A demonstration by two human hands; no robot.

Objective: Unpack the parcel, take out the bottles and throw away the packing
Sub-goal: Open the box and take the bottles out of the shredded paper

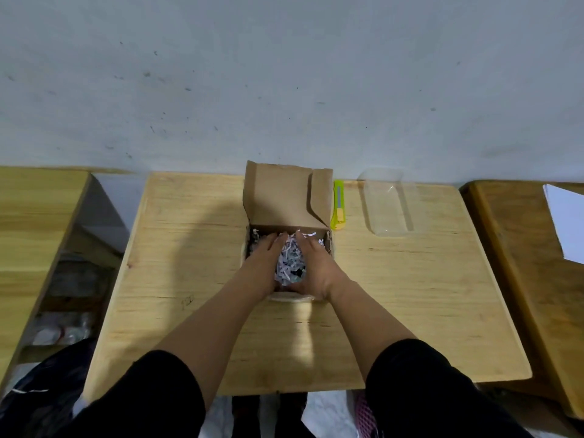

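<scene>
Left hand [264, 259]: inside the open box, palm turned inward, fingers straight and pressed against the left side of the shredded paper. Holds nothing in a curled grip.

Right hand [313, 267]: inside the same box, fingers straight, pressed against the right side of the shredded paper; thumb low near the front wall. The two hands flank the heap between them.

Shredded paper [292, 259]: white and dark strips, filling the box and heaped between the hands. No bottles can be made out; whatever lies beneath is hidden.

Box [284, 197]: brown cardboard, standing at the middle of the table toward the far edge. Lid flap raised upright at the back, with a side tab folded in on the right.

Knife [338, 205]: yellow-green utility cutter, lying flat just beside the box on its right.

Clear plastic tray [390, 203]: transparent, lying on the table to the right of the knife, apart from it.

Table [189, 248]: pale wood, set against a grey wall.

White sheet [567, 222]: on a darker wooden surface at far right.

Sleeves [420, 387]: black, at the near edge.
</scene>
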